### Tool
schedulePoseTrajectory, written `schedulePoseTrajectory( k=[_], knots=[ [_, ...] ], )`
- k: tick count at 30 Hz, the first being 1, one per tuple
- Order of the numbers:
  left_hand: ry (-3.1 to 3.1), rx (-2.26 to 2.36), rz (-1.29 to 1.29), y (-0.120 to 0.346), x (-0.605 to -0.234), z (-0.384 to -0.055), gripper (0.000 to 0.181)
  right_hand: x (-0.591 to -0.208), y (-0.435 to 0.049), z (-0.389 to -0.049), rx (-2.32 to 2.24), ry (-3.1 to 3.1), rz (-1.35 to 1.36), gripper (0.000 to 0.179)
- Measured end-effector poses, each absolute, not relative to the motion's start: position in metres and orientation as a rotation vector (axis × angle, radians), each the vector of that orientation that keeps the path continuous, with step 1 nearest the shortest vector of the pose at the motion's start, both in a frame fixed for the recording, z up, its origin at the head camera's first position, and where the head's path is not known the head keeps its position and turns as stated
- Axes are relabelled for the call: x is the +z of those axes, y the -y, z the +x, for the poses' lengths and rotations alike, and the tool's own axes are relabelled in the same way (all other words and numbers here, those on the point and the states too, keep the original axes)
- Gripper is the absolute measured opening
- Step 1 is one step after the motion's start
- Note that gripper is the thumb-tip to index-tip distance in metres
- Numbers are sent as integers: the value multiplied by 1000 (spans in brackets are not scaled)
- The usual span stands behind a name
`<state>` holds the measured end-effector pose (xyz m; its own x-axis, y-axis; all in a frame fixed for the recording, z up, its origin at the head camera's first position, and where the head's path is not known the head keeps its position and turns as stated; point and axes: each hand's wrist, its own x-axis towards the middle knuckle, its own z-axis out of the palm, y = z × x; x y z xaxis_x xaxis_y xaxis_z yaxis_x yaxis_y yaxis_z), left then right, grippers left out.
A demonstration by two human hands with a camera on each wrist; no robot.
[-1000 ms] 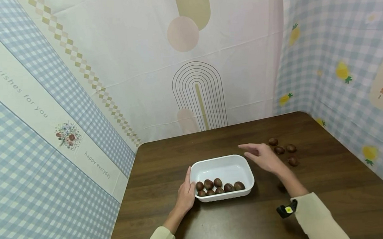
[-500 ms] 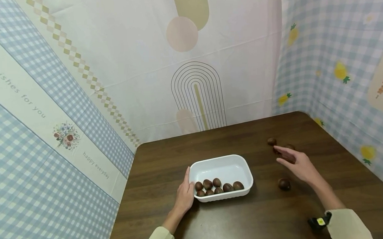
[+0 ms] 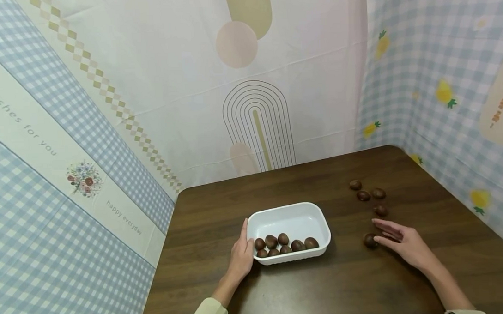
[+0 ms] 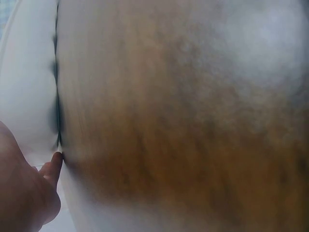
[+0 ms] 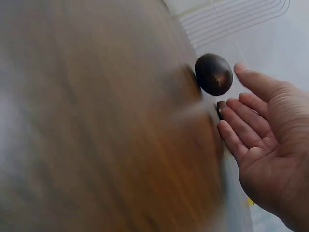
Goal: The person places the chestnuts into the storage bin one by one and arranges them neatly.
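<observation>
A white rectangular dish (image 3: 287,216) stands on the table with several brown chestnuts (image 3: 283,239) gathered along its near side. My left hand (image 3: 240,255) holds the dish by its left end, thumb near the rim and fingers along the outer wall; part of this hand (image 4: 29,188) shows low against the dish in the left wrist view. Over the right of the table, my right hand (image 3: 408,246) has its fingers spread apart. Its thumb is close beside a single chestnut (image 3: 370,240), and whether they touch I cannot tell. That chestnut (image 5: 214,74) appears large near the thumb in the right wrist view.
Beyond the right hand, several loose chestnuts (image 3: 363,195) lie on the dark wooden table (image 3: 306,293). Patterned cloths hang behind the table and along both sides, with a white one (image 3: 183,108) at the back.
My right hand has moved from beside the dish out over the loose chestnuts, then toward me to the nearest one. The left hand stays at the dish.
</observation>
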<state>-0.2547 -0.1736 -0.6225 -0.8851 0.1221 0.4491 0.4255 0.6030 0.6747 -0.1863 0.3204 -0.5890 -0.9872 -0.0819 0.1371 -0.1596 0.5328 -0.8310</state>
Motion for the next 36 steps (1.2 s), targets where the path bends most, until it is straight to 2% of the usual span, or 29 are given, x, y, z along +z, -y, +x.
schedulePoseTrajectory(
  k=[11, 22, 36],
  knots=[
    [2529, -1236, -413, 170, -601, -243, 68, -594, -306, -184, 1355, 2651, 295, 51],
    [2480, -1108, -444, 179, -637, -262, 67, -596, -301, -179, 1168, 2604, 330, 42],
    [2530, -1207, -365, 175, -629, -261, 66, -582, -309, -168, 1484, 2582, 513, 43]
  ],
)
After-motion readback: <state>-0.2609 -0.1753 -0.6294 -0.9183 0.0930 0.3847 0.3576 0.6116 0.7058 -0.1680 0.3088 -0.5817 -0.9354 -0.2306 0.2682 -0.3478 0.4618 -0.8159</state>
